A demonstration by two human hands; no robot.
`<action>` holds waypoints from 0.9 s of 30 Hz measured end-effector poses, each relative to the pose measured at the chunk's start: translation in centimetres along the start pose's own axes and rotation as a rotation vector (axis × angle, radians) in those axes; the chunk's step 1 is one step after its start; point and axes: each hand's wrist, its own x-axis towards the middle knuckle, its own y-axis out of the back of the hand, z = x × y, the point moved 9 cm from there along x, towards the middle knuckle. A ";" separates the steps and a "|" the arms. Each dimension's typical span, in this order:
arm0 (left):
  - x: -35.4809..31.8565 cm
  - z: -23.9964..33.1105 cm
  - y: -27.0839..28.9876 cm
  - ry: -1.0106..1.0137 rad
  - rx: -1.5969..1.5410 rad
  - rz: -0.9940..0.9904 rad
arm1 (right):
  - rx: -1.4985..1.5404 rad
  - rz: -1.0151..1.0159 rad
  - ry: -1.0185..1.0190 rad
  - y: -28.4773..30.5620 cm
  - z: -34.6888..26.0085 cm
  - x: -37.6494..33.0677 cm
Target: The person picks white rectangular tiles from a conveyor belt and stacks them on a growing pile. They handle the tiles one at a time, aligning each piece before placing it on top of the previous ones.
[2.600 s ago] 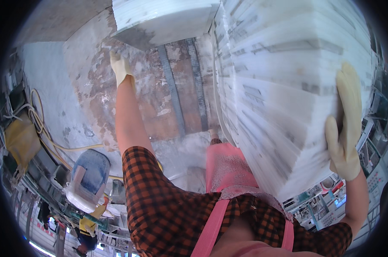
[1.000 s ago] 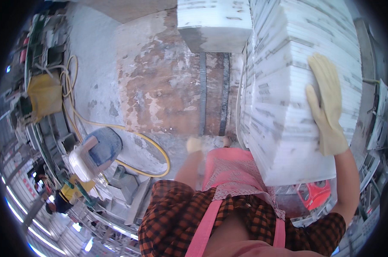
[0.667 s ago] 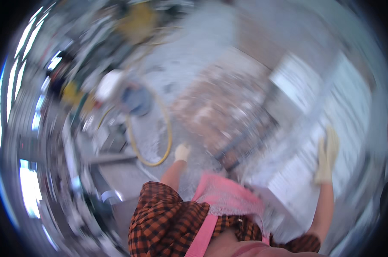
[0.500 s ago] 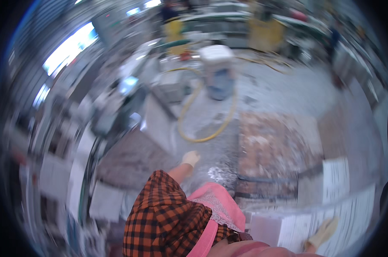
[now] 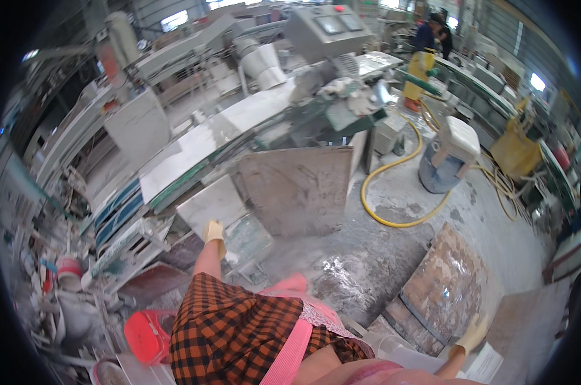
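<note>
At eight o'clock the left hand [image 5: 215, 236], its grip unclear, is at a white slab [image 5: 208, 204]'s lower edge, while the right hand [image 5: 475, 331], fingers loosely extended, adjoins the white stack [image 5: 485, 366] at four, wet floor [image 5: 348, 282] spreading between.

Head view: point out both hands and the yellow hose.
Left hand [image 5: 214, 235], head view: gloved middle.
Right hand [image 5: 473, 333], head view: gloved middle.
Yellow hose [image 5: 401, 224], head view: lower bend of its loop.
</note>
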 end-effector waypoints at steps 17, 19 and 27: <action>27.1 -32.3 23.0 0.249 -0.028 0.350 | 0.356 -0.671 -0.063 -26.9 -19.8 -35.3; 31.3 -33.8 21.9 0.230 -0.029 0.297 | 0.196 -0.654 -0.201 -26.4 -18.0 -39.7; 40.2 -34.1 18.7 0.125 -0.032 0.098 | 0.243 -0.692 -0.314 -22.8 -20.1 -51.6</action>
